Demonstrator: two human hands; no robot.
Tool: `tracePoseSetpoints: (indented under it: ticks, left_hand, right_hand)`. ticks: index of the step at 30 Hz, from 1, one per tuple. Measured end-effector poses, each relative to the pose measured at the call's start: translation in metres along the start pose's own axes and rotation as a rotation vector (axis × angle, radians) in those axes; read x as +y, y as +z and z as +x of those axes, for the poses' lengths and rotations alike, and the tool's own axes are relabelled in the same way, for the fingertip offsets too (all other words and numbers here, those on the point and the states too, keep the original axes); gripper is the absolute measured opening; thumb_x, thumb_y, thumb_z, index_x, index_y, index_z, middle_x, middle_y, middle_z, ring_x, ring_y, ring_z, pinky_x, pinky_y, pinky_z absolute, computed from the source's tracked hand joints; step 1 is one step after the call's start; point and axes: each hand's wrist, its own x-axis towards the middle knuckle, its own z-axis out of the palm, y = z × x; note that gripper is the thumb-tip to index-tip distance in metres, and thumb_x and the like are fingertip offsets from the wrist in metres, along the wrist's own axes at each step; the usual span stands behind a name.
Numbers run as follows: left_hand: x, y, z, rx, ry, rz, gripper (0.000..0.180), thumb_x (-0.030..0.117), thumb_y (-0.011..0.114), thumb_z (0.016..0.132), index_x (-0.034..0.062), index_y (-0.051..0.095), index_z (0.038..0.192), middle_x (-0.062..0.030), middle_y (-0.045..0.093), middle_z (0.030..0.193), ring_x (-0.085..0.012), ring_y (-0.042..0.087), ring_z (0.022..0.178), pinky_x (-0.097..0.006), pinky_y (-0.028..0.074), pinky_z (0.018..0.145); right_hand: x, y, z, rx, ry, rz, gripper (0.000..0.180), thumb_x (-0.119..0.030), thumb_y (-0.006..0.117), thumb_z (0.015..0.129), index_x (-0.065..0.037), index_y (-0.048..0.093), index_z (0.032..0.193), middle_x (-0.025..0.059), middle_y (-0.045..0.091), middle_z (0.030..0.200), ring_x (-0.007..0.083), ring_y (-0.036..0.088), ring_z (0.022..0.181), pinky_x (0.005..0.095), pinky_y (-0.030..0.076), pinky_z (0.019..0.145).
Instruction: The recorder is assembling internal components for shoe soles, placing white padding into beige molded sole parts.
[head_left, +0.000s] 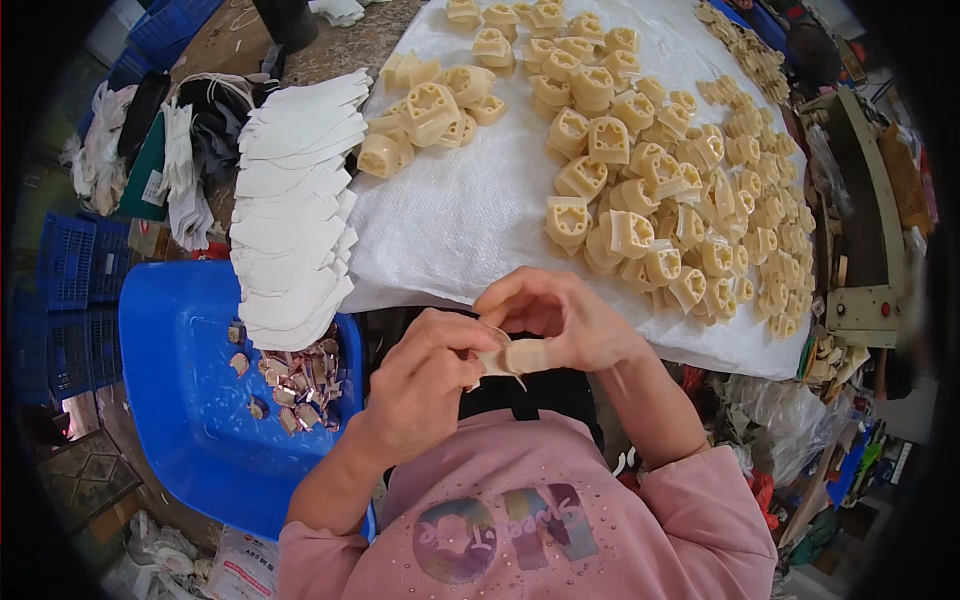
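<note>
My left hand and my right hand meet in front of my body, just off the front edge of the covered table. Both are closed in a pinch on a small pale piece with a thin, curved edge. Fingers cover most of it, so its full shape is hidden. A beige sleeve-like band lies along my right thumb; whether it is a finger wrap or part of the held piece is unclear. Beyond my hands lie many cream plastic shoe-heel blocks with star-shaped hollows, and a smaller pile of heel blocks farther left.
Overlapping white cut pieces lie in a long row at the left of the white woven sheet. Below them stands a blue tub holding several shiny pinkish blocks. Gloves hang at far left; a green-grey machine stands right.
</note>
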Motion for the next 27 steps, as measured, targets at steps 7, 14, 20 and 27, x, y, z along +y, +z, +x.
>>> tracePoseSetpoints:
  ticks: [7,14,20,27]
  left_hand:
    - [0.002,0.004,0.0,0.062,-0.157,0.067,0.016,-0.013,0.06,0.072,-0.0002,0.052,0.078,-0.0153,0.06,0.091,-0.0249,0.059,0.075,-0.031,0.048,0.065]
    - [0.003,0.013,0.0,0.452,-0.503,-0.356,0.01,-0.004,0.061,0.084,-0.0042,0.057,0.093,-0.0127,0.063,0.097,-0.0121,0.059,0.087,-0.025,0.049,0.076]
    - [0.002,0.022,-0.003,0.346,-0.552,-0.429,0.01,-0.003,0.062,0.084,-0.0054,0.056,0.091,-0.015,0.063,0.098,-0.013,0.059,0.085,-0.026,0.049,0.077]
    - [-0.001,0.024,0.001,0.374,-0.548,-0.371,0.011,-0.001,0.063,0.084,-0.0051,0.056,0.091,-0.0161,0.063,0.099,-0.0147,0.059,0.086,-0.026,0.049,0.078]
  right_hand:
    - [0.003,0.004,0.005,0.12,-0.027,-0.182,0.039,-0.01,0.065,0.085,-0.001,0.051,0.12,0.0054,0.062,0.09,0.0088,0.058,0.084,0.0235,0.048,0.074]
    - [0.014,0.005,0.008,0.27,-0.372,-0.247,0.032,-0.011,0.054,0.091,-0.003,0.05,0.122,0.008,0.061,0.098,0.0163,0.056,0.087,0.0291,0.044,0.08]
    - [0.02,0.024,0.008,0.43,-0.612,-0.823,0.019,0.002,0.055,0.076,-0.004,0.054,0.094,0.0099,0.05,0.095,0.0263,0.045,0.09,0.0359,0.035,0.082]
    - [0.023,0.017,0.012,0.416,-0.57,-0.6,0.02,0.003,0.053,0.07,-0.006,0.052,0.088,0.0091,0.049,0.092,0.0287,0.042,0.089,0.0371,0.031,0.08]
